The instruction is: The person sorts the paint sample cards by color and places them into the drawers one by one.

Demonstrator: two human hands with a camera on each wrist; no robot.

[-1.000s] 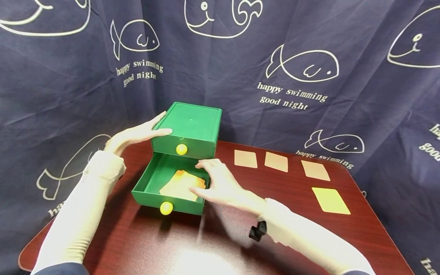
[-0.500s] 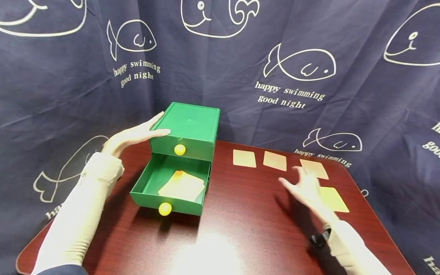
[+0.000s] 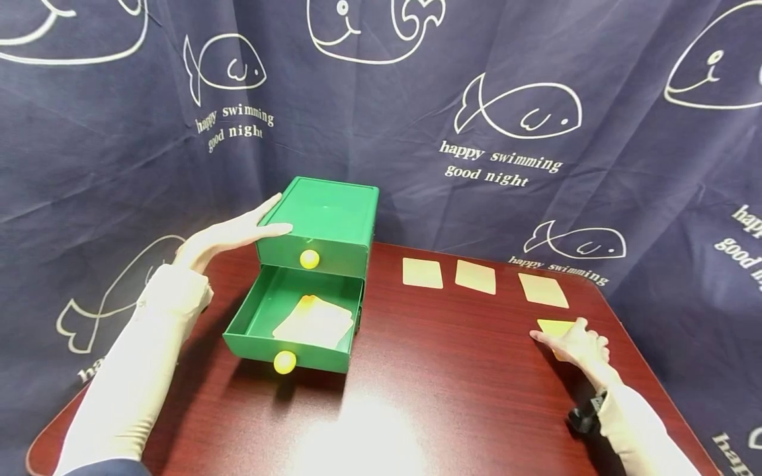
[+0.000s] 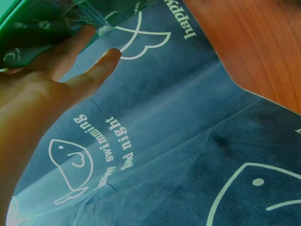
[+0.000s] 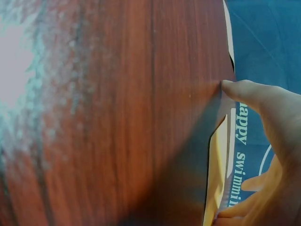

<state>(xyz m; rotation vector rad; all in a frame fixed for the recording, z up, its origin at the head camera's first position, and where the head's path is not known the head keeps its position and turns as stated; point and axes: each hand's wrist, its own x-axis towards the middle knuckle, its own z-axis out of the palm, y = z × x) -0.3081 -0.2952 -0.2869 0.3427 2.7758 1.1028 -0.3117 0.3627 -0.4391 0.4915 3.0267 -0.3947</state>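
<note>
Left hand (image 3: 229,233) flat, fingers straight, against green drawer box (image 3: 321,221) | right hand (image 3: 574,340) grip on yellow card (image 3: 553,326) at right worktop (image 3: 452,370) edge, clamp unclear | risk: flat card slips from fingertips, slides off edge.

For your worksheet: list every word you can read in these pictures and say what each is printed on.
"happy swimming good night": white print on the curtain, repeated beside its fish drawings.
Same words appear partly cut off at the curtain's edges.
Green drawer box: no text.
Cards: no print visible.
</note>
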